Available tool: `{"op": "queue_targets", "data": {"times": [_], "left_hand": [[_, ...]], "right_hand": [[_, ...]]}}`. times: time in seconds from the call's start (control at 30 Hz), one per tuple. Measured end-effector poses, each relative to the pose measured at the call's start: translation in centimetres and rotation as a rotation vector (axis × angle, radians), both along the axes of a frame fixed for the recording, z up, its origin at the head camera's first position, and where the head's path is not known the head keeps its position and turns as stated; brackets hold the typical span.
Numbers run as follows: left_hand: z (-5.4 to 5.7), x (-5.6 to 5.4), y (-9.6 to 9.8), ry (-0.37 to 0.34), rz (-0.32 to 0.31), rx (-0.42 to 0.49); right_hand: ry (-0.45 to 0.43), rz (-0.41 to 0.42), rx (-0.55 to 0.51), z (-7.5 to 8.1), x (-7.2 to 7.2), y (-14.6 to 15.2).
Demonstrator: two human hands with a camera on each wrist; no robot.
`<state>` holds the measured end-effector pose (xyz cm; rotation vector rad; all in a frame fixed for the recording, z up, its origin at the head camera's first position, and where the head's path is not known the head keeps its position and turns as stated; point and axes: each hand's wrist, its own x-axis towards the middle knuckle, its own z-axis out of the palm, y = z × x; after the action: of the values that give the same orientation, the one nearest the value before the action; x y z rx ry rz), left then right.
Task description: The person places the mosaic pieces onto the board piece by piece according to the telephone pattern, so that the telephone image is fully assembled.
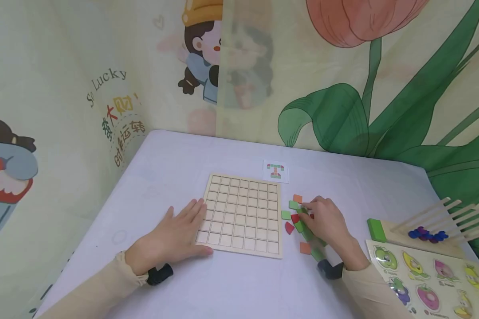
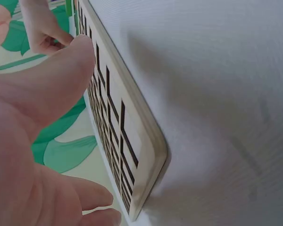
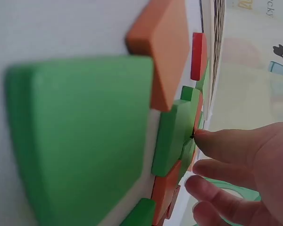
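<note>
A square wooden grid board (image 1: 239, 216) lies on the table with its cells bare. My left hand (image 1: 175, 235) rests along its left edge, fingers spread and straight, the thumb by the near-left corner; the left wrist view shows that thumb (image 2: 61, 80) over the rim. To the board's right lies a loose heap of green tiles (image 1: 311, 237), orange tiles (image 1: 305, 248) and red pieces (image 1: 289, 228). My right hand (image 1: 325, 221) reaches over this heap, thumb and forefinger apart. In the right wrist view the thumb (image 3: 226, 143) has its tip right at the tiles.
A small pattern card (image 1: 276, 171) lies beyond the board. On the right stand a wooden base with upright sticks (image 1: 443, 217) and blue beads (image 1: 427, 235), with a fruit picture board (image 1: 423, 274) nearer. A printed curtain (image 1: 247, 119) hangs behind the table.
</note>
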<state>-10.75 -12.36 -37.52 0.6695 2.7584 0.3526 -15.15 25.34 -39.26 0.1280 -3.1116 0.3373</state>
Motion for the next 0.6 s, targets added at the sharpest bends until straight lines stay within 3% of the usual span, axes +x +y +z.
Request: {"op": "queue_targets", "data": {"times": [0.6], "left_hand": [[-0.54, -0.27, 0.38, 0.0, -0.036, -0.018]], "right_hand": [[-0.216, -0.062, -0.236, -0.36, -0.74, 0.99]]}}
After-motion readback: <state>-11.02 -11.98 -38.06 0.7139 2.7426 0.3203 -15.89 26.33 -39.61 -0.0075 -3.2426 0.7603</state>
